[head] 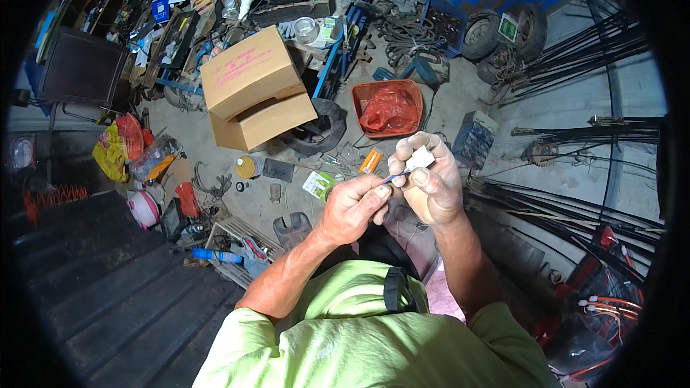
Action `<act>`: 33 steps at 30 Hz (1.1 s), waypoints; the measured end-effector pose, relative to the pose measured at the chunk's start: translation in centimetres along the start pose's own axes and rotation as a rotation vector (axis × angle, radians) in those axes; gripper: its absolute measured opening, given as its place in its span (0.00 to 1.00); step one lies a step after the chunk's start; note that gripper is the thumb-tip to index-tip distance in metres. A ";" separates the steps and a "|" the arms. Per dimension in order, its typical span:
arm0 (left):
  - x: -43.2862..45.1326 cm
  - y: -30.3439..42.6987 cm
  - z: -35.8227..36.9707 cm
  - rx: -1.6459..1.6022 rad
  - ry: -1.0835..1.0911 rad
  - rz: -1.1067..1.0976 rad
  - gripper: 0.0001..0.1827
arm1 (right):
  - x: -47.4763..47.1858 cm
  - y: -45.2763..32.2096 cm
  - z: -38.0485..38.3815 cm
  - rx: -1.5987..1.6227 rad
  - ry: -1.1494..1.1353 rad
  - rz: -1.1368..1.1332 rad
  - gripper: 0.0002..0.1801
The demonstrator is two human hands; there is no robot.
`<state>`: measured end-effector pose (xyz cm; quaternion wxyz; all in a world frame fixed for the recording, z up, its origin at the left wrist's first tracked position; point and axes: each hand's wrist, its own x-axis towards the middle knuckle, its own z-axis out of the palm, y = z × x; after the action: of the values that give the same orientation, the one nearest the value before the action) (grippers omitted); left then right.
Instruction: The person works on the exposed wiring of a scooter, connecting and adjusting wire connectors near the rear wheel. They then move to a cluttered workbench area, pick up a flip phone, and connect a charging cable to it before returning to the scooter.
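Note:
Between the fingers of my right hand [434, 186] is a small white block [420, 158], perhaps a plastic connector. Thin blue and red wires [395, 177] run from its side toward my left hand [358, 205]. My left thumb and forefinger pinch these wires close to the block. Both hands are raised in front of my body, above the floor. My right fingers cover part of the block, and the wires' far ends are hidden in my left hand.
Ahead stand an open cardboard box [253, 73] and a red plastic basket [360, 113] holding a red bag [392, 109]. An orange box [370, 161] and a green-white packet [318, 185] lie on the floor. Bundled black cables [582, 64] hang along the right wall. A cluttered bench [329, 73] stands at the back left.

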<state>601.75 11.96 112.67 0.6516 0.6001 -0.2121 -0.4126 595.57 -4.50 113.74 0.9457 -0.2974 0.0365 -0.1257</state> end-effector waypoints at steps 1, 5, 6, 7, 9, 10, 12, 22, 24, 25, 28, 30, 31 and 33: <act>-0.1 -0.3 -0.2 -0.114 -0.046 -0.071 0.17 | 0.0 0.0 0.1 -0.041 0.005 0.015 0.21; -0.6 -2.1 -0.1 -0.648 -0.133 -0.213 0.21 | -0.6 0.0 1.7 -0.446 0.075 0.080 0.21; -0.6 -1.7 -0.1 -0.638 -0.164 -0.228 0.22 | -0.7 0.1 1.2 -0.555 -0.006 0.012 0.21; -0.7 -2.6 0.1 -0.693 -0.207 -0.231 0.23 | -0.8 -0.1 1.4 -0.628 -0.026 -0.017 0.19; -1.1 -3.2 0.0 -0.652 -0.281 -0.270 0.25 | -1.1 0.4 1.3 -0.811 0.035 -0.098 0.20; -1.3 -3.2 0.0 -0.661 -0.331 -0.272 0.26 | -1.4 0.3 0.8 -0.837 0.039 -0.046 0.21; -1.9 -3.1 0.1 -0.678 -0.397 -0.290 0.27 | -1.9 0.3 0.4 -0.866 0.029 0.025 0.23; -3.8 -4.6 0.7 -0.595 -0.122 -0.138 0.10 | -2.2 1.0 0.5 -0.810 0.282 0.091 0.13; -4.1 -4.9 0.2 -0.512 -0.050 -0.072 0.11 | -2.0 1.3 0.7 -0.809 0.285 0.068 0.13; -4.2 -5.1 0.0 -0.465 -0.025 -0.030 0.11 | -2.0 1.4 0.7 -0.808 0.287 0.056 0.12; -4.7 -4.5 0.1 -0.322 0.037 0.008 0.11 | -2.0 1.7 -0.1 -0.735 0.301 0.052 0.13; -5.0 -4.3 -0.3 -0.340 0.013 -0.032 0.11 | -2.3 2.2 0.0 -0.659 0.275 0.045 0.14; -5.2 -4.3 -0.4 -0.349 0.002 -0.052 0.11 | -2.5 2.5 0.0 -0.621 0.262 0.042 0.14; -5.3 -4.7 -0.3 -0.509 -0.025 -0.068 0.11 | -3.0 2.9 0.4 -0.636 0.153 0.055 0.17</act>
<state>597.63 16.64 109.26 0.7647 0.4182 -0.0890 -0.4820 593.36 -1.17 112.35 0.8031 -0.5663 0.1530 -0.1047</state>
